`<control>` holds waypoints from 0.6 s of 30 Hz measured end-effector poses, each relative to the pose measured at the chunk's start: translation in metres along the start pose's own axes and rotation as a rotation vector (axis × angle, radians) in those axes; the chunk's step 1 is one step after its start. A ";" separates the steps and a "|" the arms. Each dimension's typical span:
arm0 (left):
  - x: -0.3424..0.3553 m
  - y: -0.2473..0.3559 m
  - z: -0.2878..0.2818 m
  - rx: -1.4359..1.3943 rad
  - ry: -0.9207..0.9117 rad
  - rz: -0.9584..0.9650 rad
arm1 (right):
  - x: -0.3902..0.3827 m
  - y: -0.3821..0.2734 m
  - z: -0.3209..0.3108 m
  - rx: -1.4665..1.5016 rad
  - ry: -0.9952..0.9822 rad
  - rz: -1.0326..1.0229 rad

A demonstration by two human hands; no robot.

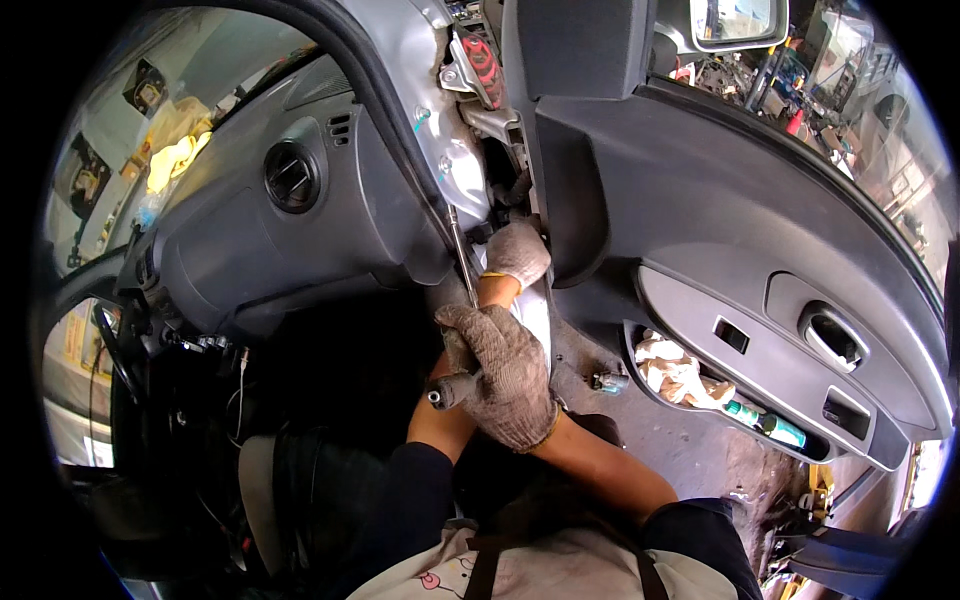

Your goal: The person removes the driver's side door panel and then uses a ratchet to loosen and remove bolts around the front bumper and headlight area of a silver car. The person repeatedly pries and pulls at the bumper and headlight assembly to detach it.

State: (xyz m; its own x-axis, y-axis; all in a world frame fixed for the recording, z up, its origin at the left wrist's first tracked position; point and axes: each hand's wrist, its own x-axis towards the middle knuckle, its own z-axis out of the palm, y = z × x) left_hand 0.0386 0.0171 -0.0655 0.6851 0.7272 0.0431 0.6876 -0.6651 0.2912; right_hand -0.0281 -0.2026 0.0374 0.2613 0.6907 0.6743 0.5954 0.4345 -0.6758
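Observation:
My right hand (505,375), in a worn grey-brown knit glove, crosses over my left forearm. Its fingers wrap round a dark-bodied tool (452,391) with a round end and a small metal fitting. A long metal shaft (463,255) runs from beside the thumb up to the silver door pillar (460,170); the glove hides whether shaft and body join. Farther ahead, my gloved left hand (518,256) reaches to the gap between the pillar and the open car door. Its fingers are mostly hidden there, beside dark parts (515,188).
Left of the pillar lies the grey dashboard (370,215) with a round air vent (293,176). On the right, the door panel (690,210) has a pocket holding cloth (675,370) and a green tube (783,430). A red-and-black gripped item (484,70) rests near the top.

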 end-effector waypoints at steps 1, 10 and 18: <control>-0.009 0.023 -0.010 -0.050 0.042 -0.041 | 0.000 0.003 -0.004 -0.027 -0.004 -0.002; -0.012 0.021 -0.015 -0.143 0.131 -0.147 | -0.002 -0.004 -0.014 -0.021 -0.108 -0.013; -0.074 0.022 0.090 -1.005 0.594 -0.074 | -0.018 0.042 -0.030 -0.046 -0.085 0.036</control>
State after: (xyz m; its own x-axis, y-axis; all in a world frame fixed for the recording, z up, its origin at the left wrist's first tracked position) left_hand 0.0243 -0.0668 -0.1483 0.2486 0.9006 0.3565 0.0391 -0.3771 0.9253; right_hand 0.0154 -0.2142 0.0064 0.2190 0.7529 0.6207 0.6216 0.3826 -0.6835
